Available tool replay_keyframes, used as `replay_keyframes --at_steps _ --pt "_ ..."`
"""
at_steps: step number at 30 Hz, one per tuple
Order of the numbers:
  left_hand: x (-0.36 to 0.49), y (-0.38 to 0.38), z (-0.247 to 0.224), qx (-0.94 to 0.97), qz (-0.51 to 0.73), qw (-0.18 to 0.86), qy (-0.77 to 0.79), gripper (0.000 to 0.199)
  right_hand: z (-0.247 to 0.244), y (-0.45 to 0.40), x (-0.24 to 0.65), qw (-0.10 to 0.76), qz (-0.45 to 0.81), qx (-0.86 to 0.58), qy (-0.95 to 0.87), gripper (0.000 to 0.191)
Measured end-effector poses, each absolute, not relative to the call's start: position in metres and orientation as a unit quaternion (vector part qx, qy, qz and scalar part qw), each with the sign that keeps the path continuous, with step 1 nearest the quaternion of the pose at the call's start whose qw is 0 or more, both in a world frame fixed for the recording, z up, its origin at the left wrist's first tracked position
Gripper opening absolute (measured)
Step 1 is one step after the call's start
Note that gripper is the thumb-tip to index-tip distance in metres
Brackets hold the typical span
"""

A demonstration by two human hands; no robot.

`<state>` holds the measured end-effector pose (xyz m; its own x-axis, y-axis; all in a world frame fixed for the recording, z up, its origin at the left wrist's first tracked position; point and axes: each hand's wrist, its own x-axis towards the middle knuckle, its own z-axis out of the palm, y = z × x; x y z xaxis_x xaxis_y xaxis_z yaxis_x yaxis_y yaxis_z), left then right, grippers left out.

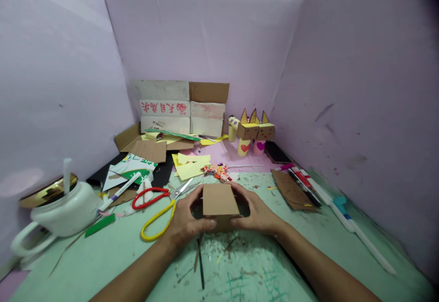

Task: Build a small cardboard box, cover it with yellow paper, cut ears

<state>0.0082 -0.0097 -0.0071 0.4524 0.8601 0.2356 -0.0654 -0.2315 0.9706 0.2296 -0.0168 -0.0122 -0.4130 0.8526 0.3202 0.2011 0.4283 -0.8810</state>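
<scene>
In the head view, a small brown cardboard box (220,199) sat between two bare hands at the middle of a worn green tabletop (137,265). The left hand (190,217) curved around the box's left side and the right hand (257,213) around its right, both clamped on it. The two thumbs pressed the near face, one toward each lower corner, with a stretch of bare cardboard between them; the other fingers reached toward the far corners, partly hidden. Dark gaps showed between each palm and the box's sides, and its flat top lay uncovered. Whether its underside touched the table could not be told. Just left of the left hand lay scissors (173,196) with one red and one yellow handle, blades parted. Beyond the box lay a patterned scrap (216,172) and pale yellow paper (190,166). Thin dark strips (200,265) lay on the near side. Farther left stood a white teapot-shaped cup (68,213) with a straw; to the right lay brown cardboard (293,190) beside several pens (310,184). Near the back wall stood little cat-eared figures (248,132) with hearts on their fronts.
</scene>
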Motion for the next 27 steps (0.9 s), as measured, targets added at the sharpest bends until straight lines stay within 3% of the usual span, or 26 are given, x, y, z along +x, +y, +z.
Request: replay_keyframes --at_steps 27 --pt "0.0085 -0.0097 -0.0080 0.654 0.430 0.540 0.311 0.075 -0.0118 -0.0170 0.2288 0.409 0.400 -0.354 -0.740 0.079"
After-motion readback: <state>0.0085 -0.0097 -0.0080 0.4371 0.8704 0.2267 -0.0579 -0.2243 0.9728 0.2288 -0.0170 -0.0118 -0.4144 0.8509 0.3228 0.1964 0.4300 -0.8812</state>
